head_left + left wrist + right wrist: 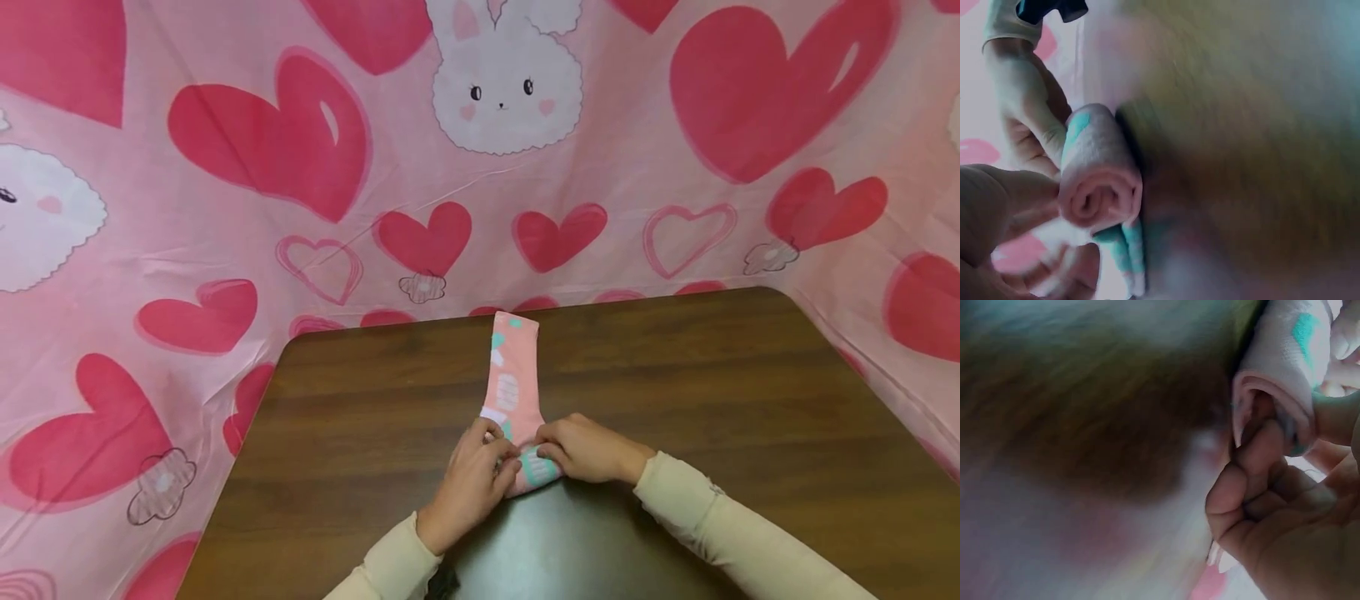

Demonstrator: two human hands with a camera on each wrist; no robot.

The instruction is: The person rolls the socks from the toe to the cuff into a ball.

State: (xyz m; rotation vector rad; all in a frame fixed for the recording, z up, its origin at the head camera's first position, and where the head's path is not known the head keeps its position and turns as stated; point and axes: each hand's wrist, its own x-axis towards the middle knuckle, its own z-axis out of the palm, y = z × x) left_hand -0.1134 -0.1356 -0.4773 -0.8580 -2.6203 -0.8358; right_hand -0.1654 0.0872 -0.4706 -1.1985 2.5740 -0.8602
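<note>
A pink sock (521,358) with teal and white patterns lies on the table, its leg stretched away from me and its near end rolled up. My left hand (471,477) is at the left end of the roll, fingers bent and thumb against it. In the left wrist view, that end of the rolled sock (1100,156) shows a spiral of layers, and some left fingers are blurred. My right hand (594,450) grips the roll's right end. The right wrist view shows one right finger (1263,450) tucked into the open end of the rolled sock (1282,353).
The dark wooden table (360,400) extends around the sock. Behind it and at both sides hangs a pink cloth (480,183) printed with hearts and rabbits, close to the table's far edge.
</note>
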